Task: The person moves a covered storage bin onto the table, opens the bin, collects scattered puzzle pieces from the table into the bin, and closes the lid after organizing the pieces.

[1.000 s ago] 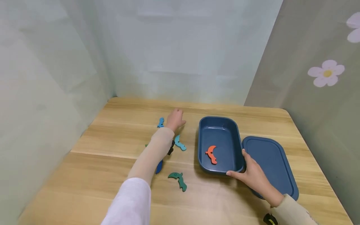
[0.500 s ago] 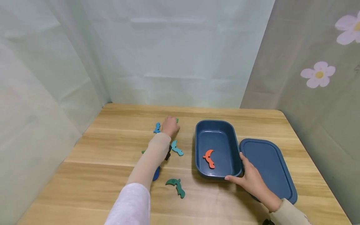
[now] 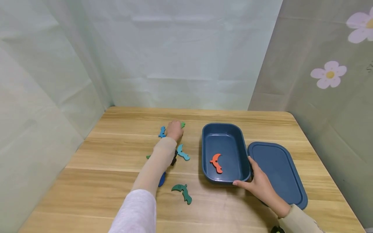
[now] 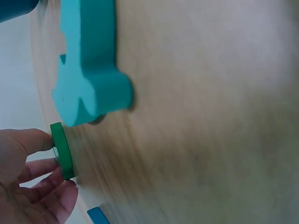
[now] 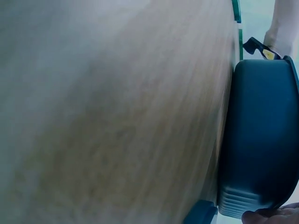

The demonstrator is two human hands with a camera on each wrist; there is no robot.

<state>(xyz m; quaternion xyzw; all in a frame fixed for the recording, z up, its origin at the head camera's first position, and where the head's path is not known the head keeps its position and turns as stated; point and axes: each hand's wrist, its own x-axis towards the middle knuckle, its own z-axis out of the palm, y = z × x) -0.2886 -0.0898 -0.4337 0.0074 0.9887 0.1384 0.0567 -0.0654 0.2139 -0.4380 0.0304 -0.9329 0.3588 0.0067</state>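
Observation:
At the far side of the table my left hand (image 3: 175,130) reaches a small bright green flat piece (image 4: 63,150). The left wrist view shows the thumb at its upper end and fingertips at its lower end, pinching it. My right hand (image 3: 262,184) grips the near right corner of a dark blue rectangular box (image 3: 205,173), thumb on the front rim and fingers along the side. Inside the box lies an orange curved piece (image 3: 216,163). Beside the left hand is a blue piece (image 3: 162,132); closer in lies a light blue curved piece (image 3: 183,152).
A dark blue lid (image 3: 278,171) lies flat to the right of the box. Nearer on the wooden table are a dark green hooked piece (image 3: 183,193) and a deep blue piece (image 3: 162,179), partly behind the left forearm. A black wrist strap (image 3: 174,158) shows at the left wrist.
My left hand has lowered onto the green piece, which has come into sight past the fingers. The right hand keeps its hold on the box. The head view has shifted slightly.

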